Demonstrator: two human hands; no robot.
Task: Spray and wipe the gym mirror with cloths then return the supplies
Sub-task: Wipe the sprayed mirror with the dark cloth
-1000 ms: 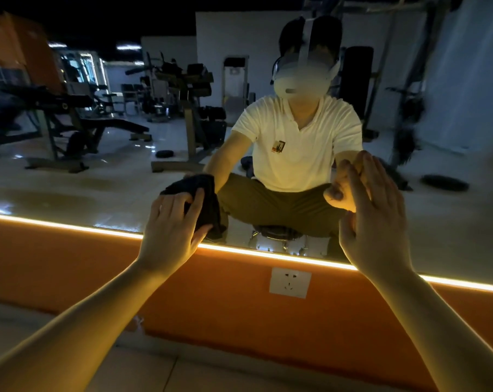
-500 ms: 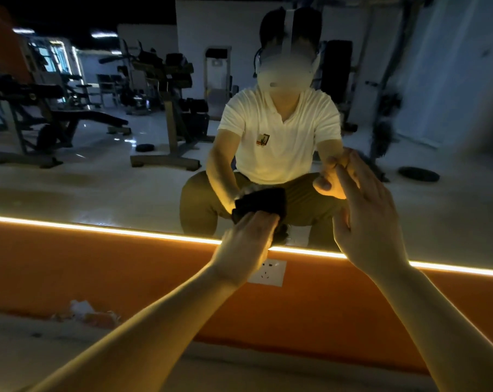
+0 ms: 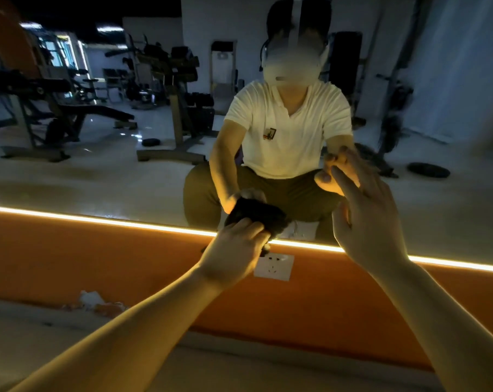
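The gym mirror (image 3: 104,176) fills the upper part of the head view above a glowing light strip. My left hand (image 3: 237,244) holds a dark cloth (image 3: 256,215) bunched against the glass, right at the mirror's bottom edge near the middle. My right hand (image 3: 367,219) is raised to the right of it with fingers straight, its fingertips at the glass and nothing in it. The mirror reflects a crouching person in a white shirt. No spray bottle is in view.
Below the mirror runs an orange wall band (image 3: 98,258) with a white power socket (image 3: 273,267) just under my left hand. Crumpled white scraps (image 3: 92,301) lie at the foot of the wall on the left. Gym machines show in the reflection.
My left hand has swept the cloth to the right and down along the glass, from the left of the reflected person to the bottom edge above the socket. My right hand stayed at the glass.
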